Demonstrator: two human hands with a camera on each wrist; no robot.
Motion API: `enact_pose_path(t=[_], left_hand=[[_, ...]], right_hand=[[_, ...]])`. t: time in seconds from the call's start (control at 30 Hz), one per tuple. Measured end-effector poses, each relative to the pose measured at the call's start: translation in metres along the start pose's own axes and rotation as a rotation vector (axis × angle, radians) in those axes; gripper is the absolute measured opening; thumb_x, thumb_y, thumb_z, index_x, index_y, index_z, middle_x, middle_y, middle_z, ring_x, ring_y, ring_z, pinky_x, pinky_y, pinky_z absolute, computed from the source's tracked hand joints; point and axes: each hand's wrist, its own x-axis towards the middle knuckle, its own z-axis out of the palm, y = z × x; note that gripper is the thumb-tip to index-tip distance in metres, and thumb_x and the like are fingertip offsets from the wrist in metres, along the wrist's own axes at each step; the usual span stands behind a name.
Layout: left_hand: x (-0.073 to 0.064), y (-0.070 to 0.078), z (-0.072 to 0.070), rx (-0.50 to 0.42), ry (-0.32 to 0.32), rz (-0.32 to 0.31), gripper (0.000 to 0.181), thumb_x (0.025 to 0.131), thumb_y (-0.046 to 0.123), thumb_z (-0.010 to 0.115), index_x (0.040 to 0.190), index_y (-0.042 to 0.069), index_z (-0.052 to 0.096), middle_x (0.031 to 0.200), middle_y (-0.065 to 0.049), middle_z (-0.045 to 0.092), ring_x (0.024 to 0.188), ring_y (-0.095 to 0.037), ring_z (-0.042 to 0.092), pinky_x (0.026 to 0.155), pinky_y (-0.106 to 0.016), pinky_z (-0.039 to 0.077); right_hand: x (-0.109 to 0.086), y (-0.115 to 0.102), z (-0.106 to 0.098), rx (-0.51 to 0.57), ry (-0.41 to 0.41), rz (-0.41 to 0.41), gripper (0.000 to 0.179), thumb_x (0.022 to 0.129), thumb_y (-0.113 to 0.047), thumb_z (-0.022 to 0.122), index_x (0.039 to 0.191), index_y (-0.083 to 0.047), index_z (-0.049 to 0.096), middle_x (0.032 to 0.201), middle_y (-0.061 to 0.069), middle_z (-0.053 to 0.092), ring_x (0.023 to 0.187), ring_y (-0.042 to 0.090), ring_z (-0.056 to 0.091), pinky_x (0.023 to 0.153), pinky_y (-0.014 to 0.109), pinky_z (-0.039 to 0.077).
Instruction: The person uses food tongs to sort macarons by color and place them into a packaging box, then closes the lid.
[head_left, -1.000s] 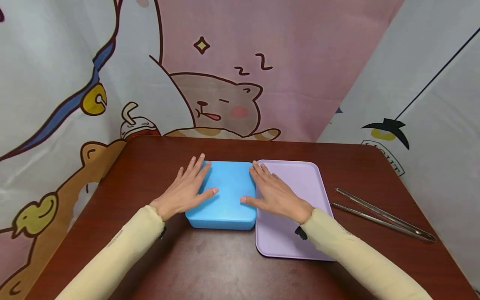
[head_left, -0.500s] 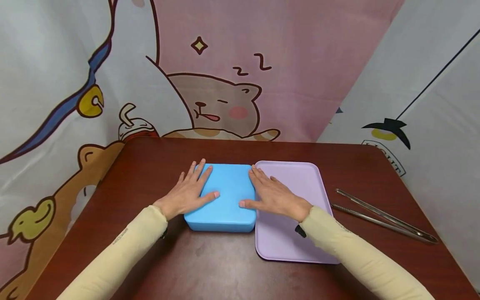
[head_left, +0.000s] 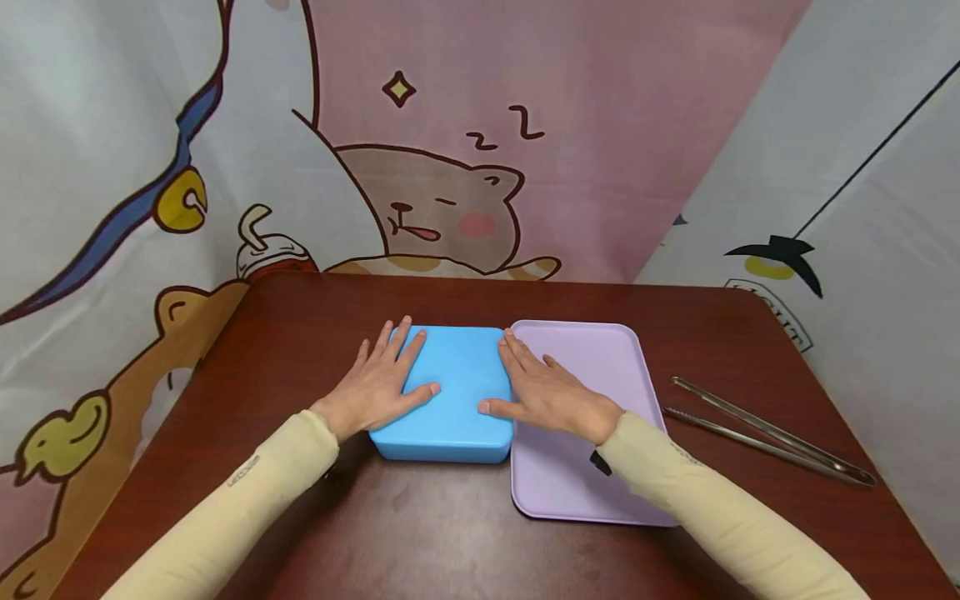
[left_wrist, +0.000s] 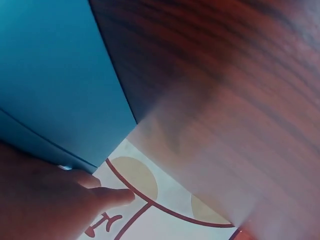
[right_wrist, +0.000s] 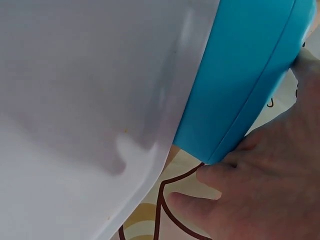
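A light blue lidded box point(head_left: 465, 383) lies flat in the middle of the table. My left hand point(head_left: 375, 387) rests on its left side, fingers spread and straight, thumb on the lid. On the opposite side, my right hand point(head_left: 555, 392) lies along the right edge, its thumb on the lid and its outer fingers reaching over the tray. A seam between lid and base shows on the blue box point(right_wrist: 255, 90) in the right wrist view. In the left wrist view, part of the left hand point(left_wrist: 55, 200) touches the box's edge. The box's contents are hidden.
A lilac tray point(head_left: 570, 483) lies directly right of the box, partly under my right forearm. Metal tongs point(head_left: 843, 472) lie spread apart near the right edge of the dark wooden table point(head_left: 405, 533). A printed cartoon cloth point(head_left: 600, 150) hangs behind the table.
Over the last second the box and both hands have shifted slightly toward me in the head view, which has itself moved a little. Since half a second ago they look almost the same.
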Motion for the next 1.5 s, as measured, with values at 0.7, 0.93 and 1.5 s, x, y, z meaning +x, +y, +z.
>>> enact_pose_path(t=[0.7,0.93,1.5], left_hand=[[-0.041,-0.024,-0.027,-0.078,0.219,0.016,0.088,0.101,0.063,0.051,0.167,0.012,0.022,0.174,-0.01,0.007,0.159,-0.035,0.0,0.123,-0.065,0.006],[-0.064,-0.034,-0.025,-0.096,0.224,-0.015,0.086,0.102,0.059,0.052,0.167,0.013,0.021,0.174,-0.012,0.008,0.159,-0.039,0.003,0.122,-0.067,0.007],[-0.088,-0.063,-0.012,-0.002,0.159,-0.083,0.089,0.101,0.061,0.051,0.167,0.011,0.018,0.173,-0.017,0.004,0.158,-0.044,-0.001,0.114,-0.078,0.008]], right_hand=[[-0.056,0.027,-0.018,-0.11,0.355,0.039,0.092,0.098,-0.074,0.047,0.166,-0.016,0.024,0.174,0.004,0.011,0.159,0.031,0.01,0.122,0.062,0.018],[-0.087,0.048,-0.006,-0.173,0.439,0.077,0.087,0.098,-0.065,0.057,0.165,-0.016,0.031,0.172,0.009,0.018,0.158,0.036,0.013,0.122,0.064,0.018],[-0.14,0.107,0.01,-0.18,0.444,0.224,0.085,0.1,-0.061,0.056,0.165,-0.013,0.029,0.172,0.016,0.014,0.157,0.043,0.008,0.12,0.07,-0.001]])
